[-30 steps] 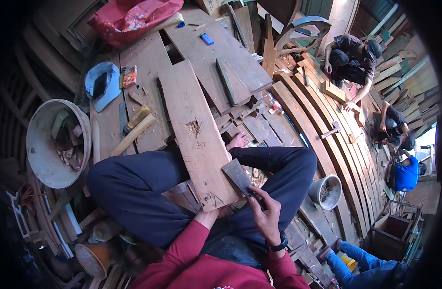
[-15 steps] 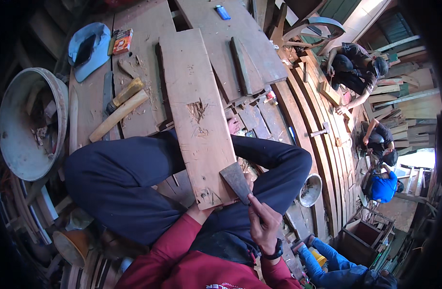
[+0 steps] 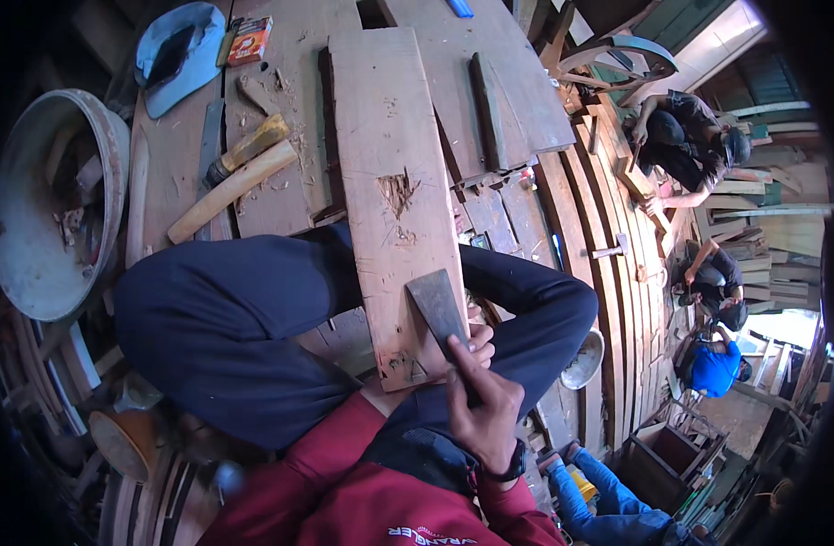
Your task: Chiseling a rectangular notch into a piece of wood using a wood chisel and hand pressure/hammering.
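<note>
A long wooden plank (image 3: pixel 385 109) lies lengthwise in front of me, its near end over my lap. A rough, splintered hollow (image 3: pixel 397 191) is in its middle, and there are nicks near the close end. My right hand (image 3: pixel 485 409) grips a putty knife (image 3: pixel 435 305) with a wide grey blade, index finger stretched along it. The blade lies over the plank's face near the right edge; the handle is mostly hidden in the palm. My left hand (image 3: pixel 480 338) passes under the near end, its fingers curled round the right edge, the rest hidden by the plank.
Left on the boards lie a mallet (image 3: pixel 249 150), a wooden stick (image 3: pixel 235 189), and a cap (image 3: pixel 176 59) with a phone on it. A white basin (image 3: pixel 112 182) of scraps stands far left. Several people work at right, beside long planks (image 3: pixel 608 318) and a hammer (image 3: pixel 608 247).
The putty knife's blade has moved up and inward, from the plank's right edge onto its face. My right hand has come closer to the plank. The whole view has shifted slightly.
</note>
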